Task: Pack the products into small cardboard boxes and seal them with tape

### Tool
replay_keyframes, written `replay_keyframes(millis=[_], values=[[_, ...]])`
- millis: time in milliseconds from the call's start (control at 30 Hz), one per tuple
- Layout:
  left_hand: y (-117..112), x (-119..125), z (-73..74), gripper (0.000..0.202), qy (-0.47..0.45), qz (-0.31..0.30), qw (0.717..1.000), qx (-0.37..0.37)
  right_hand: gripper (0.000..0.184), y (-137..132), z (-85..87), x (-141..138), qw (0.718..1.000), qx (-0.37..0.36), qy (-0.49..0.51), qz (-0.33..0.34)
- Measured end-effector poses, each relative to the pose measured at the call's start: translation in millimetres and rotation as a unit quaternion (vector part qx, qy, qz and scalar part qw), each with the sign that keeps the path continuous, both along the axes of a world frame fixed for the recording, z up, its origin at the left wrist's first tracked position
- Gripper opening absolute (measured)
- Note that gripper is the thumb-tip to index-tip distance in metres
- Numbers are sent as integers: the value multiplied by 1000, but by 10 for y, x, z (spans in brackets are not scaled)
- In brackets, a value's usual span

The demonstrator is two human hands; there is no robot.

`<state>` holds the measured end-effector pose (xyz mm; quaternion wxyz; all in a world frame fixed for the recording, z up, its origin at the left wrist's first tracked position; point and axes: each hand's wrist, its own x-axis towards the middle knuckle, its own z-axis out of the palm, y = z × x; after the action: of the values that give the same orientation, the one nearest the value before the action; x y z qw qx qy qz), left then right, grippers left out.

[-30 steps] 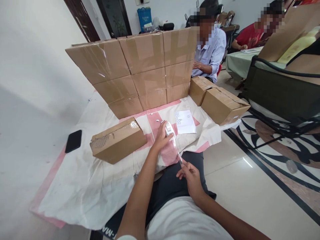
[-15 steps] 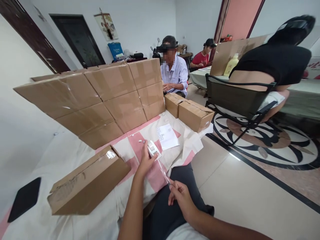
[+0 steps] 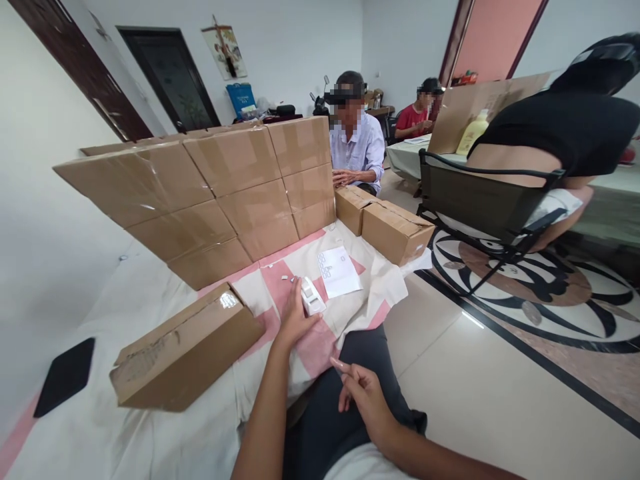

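Observation:
My left hand (image 3: 293, 321) is closed around a small white tape dispenser (image 3: 311, 297), held just above the white and pink cloth (image 3: 380, 293). My right hand (image 3: 361, 393) hovers over my lap with its fingers curled into a pinch; whatever it pinches is too thin to make out. A taped brown carton (image 3: 185, 350) lies on the cloth to the left of my left hand. Just beyond the dispenser rests a white printed sheet (image 3: 340, 270).
A wall of stacked cartons (image 3: 220, 193) stands behind the cloth, with two more cartons (image 3: 390, 227) at its right end. A black phone (image 3: 65, 377) lies far left. A person in a pale shirt (image 3: 357, 147) sits behind; another sits in a black chair (image 3: 480, 197) to the right.
The clear tape strip stretched between dispenser and right hand no longer shows. My left hand has lowered the dispenser toward the cloth. My head has lifted and turned slightly.

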<state>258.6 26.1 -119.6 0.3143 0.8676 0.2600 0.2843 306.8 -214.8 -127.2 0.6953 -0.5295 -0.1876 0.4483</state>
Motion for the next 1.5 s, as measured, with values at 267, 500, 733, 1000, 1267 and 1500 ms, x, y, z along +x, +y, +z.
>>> replay_keyframes(millis=[267, 500, 733, 1000, 1267, 1500], values=[[-13, -1, 4, 111, -19, 12, 1000, 2, 42, -61, 216, 50, 998, 43, -39, 33], [-139, -118, 106, 112, -8, -40, 999, -29, 42, 548, 897, 113, 987, 133, -27, 85], [-201, -1310, 633, 42, -284, 216, 889, 287, 39, 1417, 1700, 4, 949, 206, -99, 218], [106, -2673, 523, 52, -298, 421, 853, 75, 37, 2341, 2299, -388, 907, 211, -117, 346], [-15, -2050, 656, 79, -207, 274, 934, 95, 40, 2698, 2489, -640, 908, 193, -59, 366], [-399, -1608, 1047, 43, -106, 233, 927, 274, 33, 2660, 2476, -601, 912, 161, -50, 375]])
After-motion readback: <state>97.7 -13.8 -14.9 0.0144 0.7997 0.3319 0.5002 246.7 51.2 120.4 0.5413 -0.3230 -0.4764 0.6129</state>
